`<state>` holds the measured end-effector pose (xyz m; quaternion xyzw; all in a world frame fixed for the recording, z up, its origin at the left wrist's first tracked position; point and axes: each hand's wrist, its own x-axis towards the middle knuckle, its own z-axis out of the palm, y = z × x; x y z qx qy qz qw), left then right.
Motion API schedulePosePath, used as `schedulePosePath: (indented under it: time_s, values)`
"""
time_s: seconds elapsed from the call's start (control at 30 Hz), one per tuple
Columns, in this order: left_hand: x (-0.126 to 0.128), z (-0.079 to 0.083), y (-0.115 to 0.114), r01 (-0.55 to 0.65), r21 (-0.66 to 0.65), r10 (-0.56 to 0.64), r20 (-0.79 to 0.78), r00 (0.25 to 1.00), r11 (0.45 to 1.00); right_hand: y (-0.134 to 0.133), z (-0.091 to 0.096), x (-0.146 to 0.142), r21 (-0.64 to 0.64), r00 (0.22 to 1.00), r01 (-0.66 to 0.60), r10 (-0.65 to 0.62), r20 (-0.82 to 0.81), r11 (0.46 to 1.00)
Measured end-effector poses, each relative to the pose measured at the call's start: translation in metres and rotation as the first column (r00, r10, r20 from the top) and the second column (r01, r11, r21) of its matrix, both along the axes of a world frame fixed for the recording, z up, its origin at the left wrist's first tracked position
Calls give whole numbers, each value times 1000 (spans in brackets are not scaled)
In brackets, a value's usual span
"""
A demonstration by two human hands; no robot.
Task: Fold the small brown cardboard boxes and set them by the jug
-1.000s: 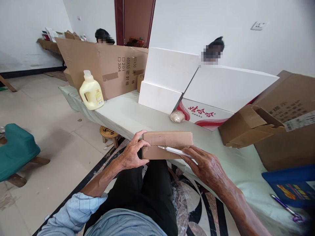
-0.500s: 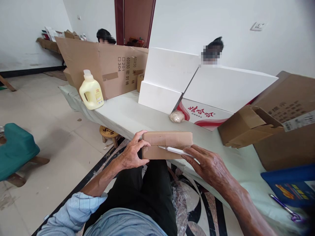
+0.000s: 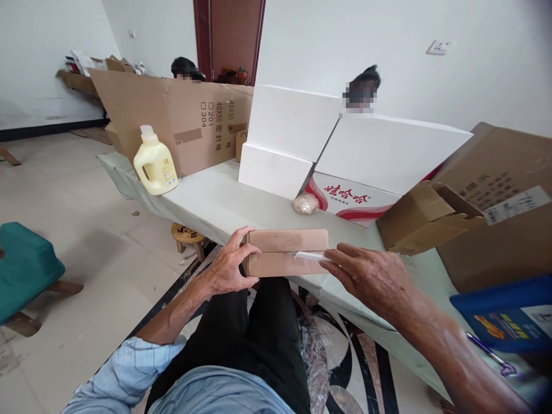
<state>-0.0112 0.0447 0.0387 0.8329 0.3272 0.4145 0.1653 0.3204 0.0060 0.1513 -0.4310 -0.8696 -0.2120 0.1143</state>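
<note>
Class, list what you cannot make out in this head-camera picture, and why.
Head view:
Inside of the held cardboard box: hidden by its walls.
Blade tip of the white-handled knife: too blurred.
Handle's end: hidden by the right hand.
Body of the person: hidden by the white box.
Teal stool: cut off by the left edge.

A room apparently in a home, suggested by white walls (image 3: 319, 40), a wall socket (image 3: 439, 47), a dark red doorframe (image 3: 203, 29), a tiled floor (image 3: 107, 270), a small wooden stool (image 3: 187, 233), a cloth-covered table (image 3: 207, 198) crowded with boxes (image 3: 293, 123), a jug (image 3: 161, 169) set beside one
</note>
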Motion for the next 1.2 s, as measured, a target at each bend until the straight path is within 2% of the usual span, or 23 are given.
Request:
schedulePosePath:
  time_s: [0.2, 0.47, 0.57, 0.67, 0.73, 0.83, 0.97, 1.03, 1.1, 1.13, 1.2]
  values:
    - [-2, 5, 0, -13, -18, 12, -58, 998, 1000, -4, 13, -2, -13, 992, 31, -29, 125, 999]
    - [-2, 7, 2, 13, -10, -14, -48, 999, 1000, 0, 4, 9, -3, 995, 36, -36, 97, 999]
    - [-3, 8, 3, 25, -19, -27, -60, 998, 999, 0, 3, 34, -28, 999, 44, -44, 18, 999]
    - [-6, 7, 5, 32, -38, -34, -68, 997, 999, -2, -7, 71, -102, 977, 26, -47, -208, 994]
    - [-8, 6, 8, 24, -38, -26, -60, 998, 999, -1, -26, 94, -137, 902, 49, -103, -420, 989]
    - [-11, 5, 10, 11, -30, -12, -66, 998, 1000, 7, -79, 121, -160, 751, 221, -272, -601, 962]
    - [-16, 7, 11, 2, -47, -7, -104, 995, 999, 24, -168, 147, -259, 681, 422, -493, -542, 869]
    - [-18, 8, 11, -14, -66, 5, -125, 992, 998, 31, -201, 156, -264, 665, 478, -541, -515, 838]
    - [-19, 10, 11, -19, -79, 8, -140, 990, 997, 36, -217, 158, -211, 678, 471, -504, -535, 857]
    - [-20, 10, 12, -16, -81, 4, -142, 990, 997, 37, -218, 155, -165, 687, 449, -458, -564, 878]
    - [-21, 10, 14, -6, -82, -6, -142, 990, 997, 40, -207, 140, -62, 691, 384, -332, -642, 921]
